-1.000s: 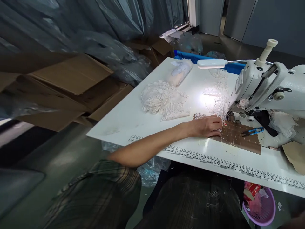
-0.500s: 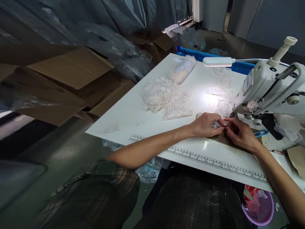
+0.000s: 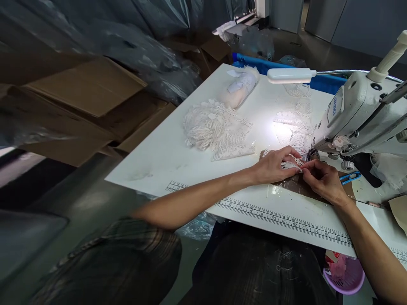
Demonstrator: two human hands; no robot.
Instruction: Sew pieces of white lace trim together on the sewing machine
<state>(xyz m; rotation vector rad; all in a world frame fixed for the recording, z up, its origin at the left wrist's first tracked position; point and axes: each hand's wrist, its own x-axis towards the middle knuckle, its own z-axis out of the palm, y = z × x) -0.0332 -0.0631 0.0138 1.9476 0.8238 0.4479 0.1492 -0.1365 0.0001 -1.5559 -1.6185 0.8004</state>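
White lace [image 3: 291, 164] lies in front of the sewing machine [image 3: 349, 110], close to its presser foot. My left hand [image 3: 275, 166] pinches the edge of this lace between thumb and fingers. Just right of it, my right hand [image 3: 324, 178] is closed with its fingertips on the same lace edge, almost touching the left fingertips. More lace [image 3: 295, 127] spreads behind the needle under a bright lamp [image 3: 290, 75]. To the left sit a bunched lace pile [image 3: 206, 127] and a wrapped pale roll [image 3: 241, 87].
A ruler strip [image 3: 273, 218] runs along the front edge of the white table [image 3: 143, 165]. Blue thread snips [image 3: 350, 177] lie right of my right hand. Cardboard boxes [image 3: 89, 89] stand at the left, and a purple basket [image 3: 348, 277] is below the table.
The view has shifted slightly, so the machine appears larger and farther right. Both hands stay at the lace edge, with the fingertips drawn closer together and more lace showing between them.
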